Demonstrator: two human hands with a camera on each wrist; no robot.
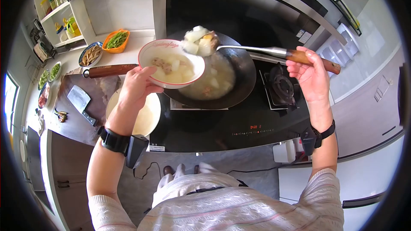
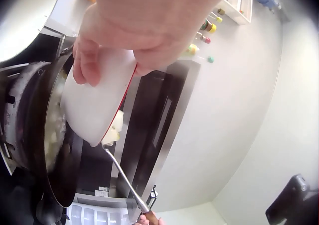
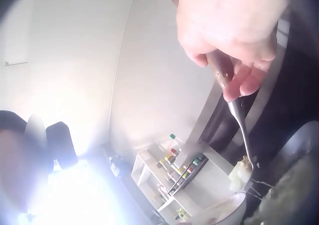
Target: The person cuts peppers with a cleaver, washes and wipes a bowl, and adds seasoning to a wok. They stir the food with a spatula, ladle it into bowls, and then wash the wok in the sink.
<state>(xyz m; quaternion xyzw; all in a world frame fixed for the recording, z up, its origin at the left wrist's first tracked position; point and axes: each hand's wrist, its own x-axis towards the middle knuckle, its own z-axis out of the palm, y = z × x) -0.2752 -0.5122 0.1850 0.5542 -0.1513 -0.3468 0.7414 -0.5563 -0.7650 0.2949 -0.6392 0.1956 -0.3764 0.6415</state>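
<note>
My left hand holds a white bowl with a red rim by its side, over the left part of the wok. Pale broth, white chunks and bits of meat lie in the bowl. The wooden handle of a ladle is gripped in my right hand. White chunks and browner pieces are heaped in the ladle's head, right at the bowl's far right rim. Beneath them, cloudy soup with more chunks fills the wok's bottom. From the left wrist view, the bowl's outer wall hides its contents.
The wok's wooden handle points left, behind my left hand. A large pale bowl stands below my left wrist. Left of it, a cleaver lies on a board. An orange basket holds greens; a bare burner is at right.
</note>
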